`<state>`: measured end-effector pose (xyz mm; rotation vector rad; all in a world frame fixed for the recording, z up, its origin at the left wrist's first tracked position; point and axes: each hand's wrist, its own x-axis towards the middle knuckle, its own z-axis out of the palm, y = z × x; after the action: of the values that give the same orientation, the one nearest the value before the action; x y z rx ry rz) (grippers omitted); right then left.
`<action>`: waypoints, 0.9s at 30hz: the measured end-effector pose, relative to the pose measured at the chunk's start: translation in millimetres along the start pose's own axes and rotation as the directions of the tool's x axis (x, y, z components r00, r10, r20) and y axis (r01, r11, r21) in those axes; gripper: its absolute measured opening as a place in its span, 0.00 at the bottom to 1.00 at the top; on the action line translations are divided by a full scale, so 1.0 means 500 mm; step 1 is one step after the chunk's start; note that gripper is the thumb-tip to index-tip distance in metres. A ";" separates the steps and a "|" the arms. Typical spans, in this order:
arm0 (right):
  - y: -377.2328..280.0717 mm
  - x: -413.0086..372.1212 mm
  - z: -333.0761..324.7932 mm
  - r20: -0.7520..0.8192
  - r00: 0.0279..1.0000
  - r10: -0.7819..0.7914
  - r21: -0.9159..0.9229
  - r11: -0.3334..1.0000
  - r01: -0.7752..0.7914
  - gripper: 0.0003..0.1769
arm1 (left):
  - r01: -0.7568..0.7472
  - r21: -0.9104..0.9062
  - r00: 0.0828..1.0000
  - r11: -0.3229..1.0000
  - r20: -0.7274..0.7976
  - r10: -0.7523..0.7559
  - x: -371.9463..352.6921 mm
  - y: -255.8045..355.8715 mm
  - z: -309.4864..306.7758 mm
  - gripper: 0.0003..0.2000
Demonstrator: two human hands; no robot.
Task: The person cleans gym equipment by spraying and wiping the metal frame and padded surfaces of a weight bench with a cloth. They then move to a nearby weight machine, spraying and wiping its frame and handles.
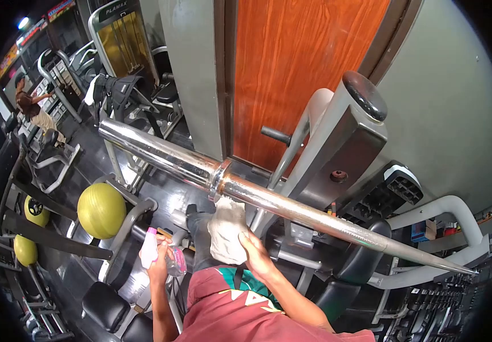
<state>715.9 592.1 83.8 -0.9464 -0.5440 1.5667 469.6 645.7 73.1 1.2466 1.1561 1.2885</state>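
Note:
A chrome barbell (297, 204) runs slantwise across the view, its thick sleeve (157, 151) at the upper left and its collar (219, 178) near the middle. My right hand (255, 255) is closed on a bunched white cloth (227, 231), whose top edge comes right up to the bar beside the collar. Lower left, my left hand (161, 257) grips a clear spray bottle (176, 263) with a pink and white trigger head (150, 246). A thin brown handle-like piece (164, 233) sticks out by those fingers.
A grey rack upright (337, 154) with a black cap rises behind the bar. Yellow exercise balls (101, 210) rest on a frame at left. Black bench pads (106, 302) lie low left. Another person (32, 108) stands among machines far left. A wooden door (297, 68) is behind.

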 end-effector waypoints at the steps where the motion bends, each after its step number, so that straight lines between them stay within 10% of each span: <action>1: 0.002 0.002 0.002 -0.033 0.999 0.003 0.038 0.999 -0.002 0.29 | -0.004 -0.007 1.000 1.000 0.005 0.004 0.004 -0.002 0.010 0.06; 8: 0.022 0.039 0.011 -0.217 0.974 -0.061 0.324 0.937 0.131 0.24 | 0.027 -0.043 0.950 0.999 0.312 -0.012 0.038 -0.018 0.074 0.04; 19: 0.062 0.131 0.000 -0.444 0.858 -0.257 0.264 0.878 0.400 0.18 | -0.046 0.080 0.824 0.996 0.566 -0.007 0.238 -0.018 0.107 0.05; 21: 0.049 0.156 0.023 -0.522 0.807 -0.277 0.227 0.867 0.444 0.22 | -0.565 0.193 0.591 0.802 0.773 0.231 0.305 -0.027 0.085 0.05; 22: 0.033 0.170 0.042 -0.533 0.805 -0.263 0.226 0.872 0.434 0.23 | -0.142 0.267 0.722 0.953 0.686 -0.085 0.315 -0.025 0.080 0.05; 23: 0.025 0.184 0.058 -0.544 0.802 -0.247 0.227 0.877 0.424 0.25 | -0.146 0.266 0.716 0.953 0.693 -0.083 0.332 -0.042 0.075 0.05; 25: 0.098 0.241 -0.003 -0.539 0.682 -0.495 -0.061 0.830 0.554 0.30 | -0.455 0.075 0.828 0.887 0.404 0.390 0.375 -0.125 0.074 0.07; 26: 0.056 0.261 0.018 -0.509 0.806 -0.303 0.276 0.829 0.486 0.30 | -0.512 0.145 0.776 0.847 0.502 0.383 0.425 -0.210 0.045 0.07; 27: -0.010 0.277 0.062 -0.405 0.906 -0.121 0.581 0.731 0.357 0.30 | 0.365 -0.130 0.709 0.922 0.681 -0.184 0.468 -0.112 0.057 0.05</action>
<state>693.0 731.0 67.3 -0.5523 0.1370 1.1744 497.4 883.9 37.3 1.1360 0.5971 0.6398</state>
